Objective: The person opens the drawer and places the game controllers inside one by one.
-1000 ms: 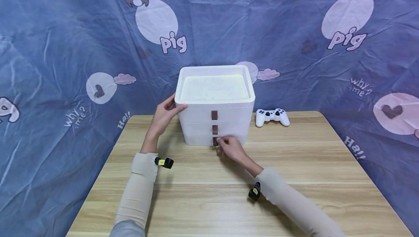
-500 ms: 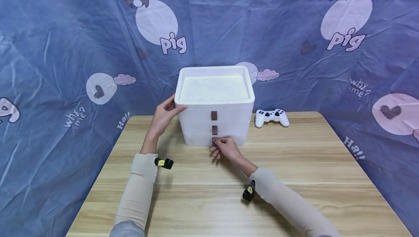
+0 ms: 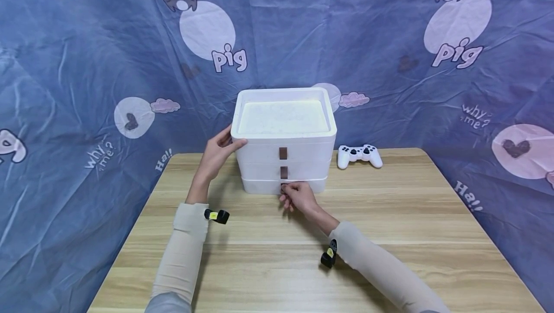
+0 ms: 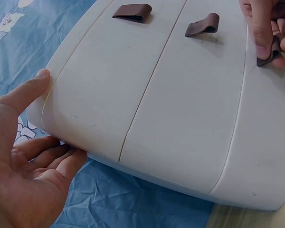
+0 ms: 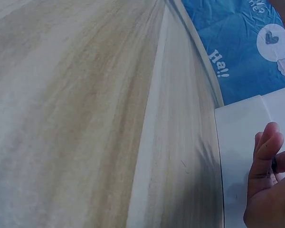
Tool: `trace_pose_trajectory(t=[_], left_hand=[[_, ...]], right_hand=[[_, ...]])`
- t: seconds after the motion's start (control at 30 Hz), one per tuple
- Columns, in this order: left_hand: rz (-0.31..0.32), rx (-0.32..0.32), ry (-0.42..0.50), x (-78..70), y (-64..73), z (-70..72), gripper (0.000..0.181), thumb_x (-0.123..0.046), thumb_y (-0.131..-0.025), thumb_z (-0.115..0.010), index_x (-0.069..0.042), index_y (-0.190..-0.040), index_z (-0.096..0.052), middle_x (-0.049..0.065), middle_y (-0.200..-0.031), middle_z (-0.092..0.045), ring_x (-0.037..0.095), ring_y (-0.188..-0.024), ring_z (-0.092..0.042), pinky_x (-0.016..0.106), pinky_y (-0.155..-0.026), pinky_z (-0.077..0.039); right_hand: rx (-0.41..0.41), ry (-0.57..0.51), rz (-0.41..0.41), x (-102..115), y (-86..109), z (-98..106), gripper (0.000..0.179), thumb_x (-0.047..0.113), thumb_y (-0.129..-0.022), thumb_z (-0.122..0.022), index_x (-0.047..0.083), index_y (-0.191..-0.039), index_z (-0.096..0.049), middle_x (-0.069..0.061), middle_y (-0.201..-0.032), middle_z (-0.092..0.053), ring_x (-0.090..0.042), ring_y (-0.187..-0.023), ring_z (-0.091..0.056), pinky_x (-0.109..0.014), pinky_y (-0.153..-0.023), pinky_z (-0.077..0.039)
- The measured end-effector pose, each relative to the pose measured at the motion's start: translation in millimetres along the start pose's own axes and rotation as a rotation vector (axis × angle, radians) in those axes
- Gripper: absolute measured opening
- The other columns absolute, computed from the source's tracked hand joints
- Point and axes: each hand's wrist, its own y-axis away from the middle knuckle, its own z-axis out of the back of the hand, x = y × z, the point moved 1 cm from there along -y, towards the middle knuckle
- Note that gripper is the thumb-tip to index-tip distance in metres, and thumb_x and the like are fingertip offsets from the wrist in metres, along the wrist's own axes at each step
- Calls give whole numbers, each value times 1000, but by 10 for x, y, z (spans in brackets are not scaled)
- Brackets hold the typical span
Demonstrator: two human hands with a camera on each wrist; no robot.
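Note:
A white storage box with three stacked drawers [image 3: 259, 152] stands at the back of the table, its top a shallow tray [image 3: 283, 136]. Each drawer front has a brown pull tab; the upper [image 4: 133, 13] and middle [image 4: 203, 25] tabs show fully. My left hand [image 3: 216, 154] holds the box's upper left front corner, thumb on the front and fingers against the side. My right hand [image 3: 303, 196] pinches the bottom pull tab [image 4: 270, 53] between thumb and finger. The bottom drawer [image 3: 261, 187] stands slightly forward of those above.
A white game controller [image 3: 359, 156] lies to the right of the box at the table's back edge. A blue printed cloth [image 3: 285, 24] hangs close behind. Wood-grain table [image 3: 268, 265] extends in front of the box.
My right hand has shifted slightly left and taken hold of the bottom tab. The bottom drawer has come forward a little, showing a seam above it. The left hand stays in place.

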Motion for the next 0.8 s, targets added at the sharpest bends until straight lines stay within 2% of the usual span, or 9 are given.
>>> trace_pose_trajectory(t=[0.3, 0.57, 0.8], left_hand=[[-4, -1, -11, -5, 7, -3, 92, -43, -91, -86, -20, -166, -40, 8, -172, -39, 26, -159, -39, 43, -126, -41], [-3, -1, -6, -8, 7, 0, 91, -43, -91, -86, -19, -166, -41, 9, -171, -40, 26, -158, -40, 43, -126, -42], [-5, 3, -9, 5, 2, 4, 90, -42, -91, -86, -19, -166, -40, 9, -171, -40, 26, -158, -41, 43, -126, -42]], right_hand=[[7, 83, 14, 11, 162, 2, 26, 12, -107, -63, -6, -94, -77, -11, -74, -77, -10, -46, -60, -21, -40, -47], [54, 136, 38, -20, 338, -1, 28, 15, -109, -62, -5, -94, -75, -13, -78, -78, -10, -47, -61, -23, -40, -48], [93, 171, 64, -18, 483, 16, 26, 14, -108, -62, -4, -95, -76, -9, -76, -77, -10, -46, -61, -23, -39, -48]])
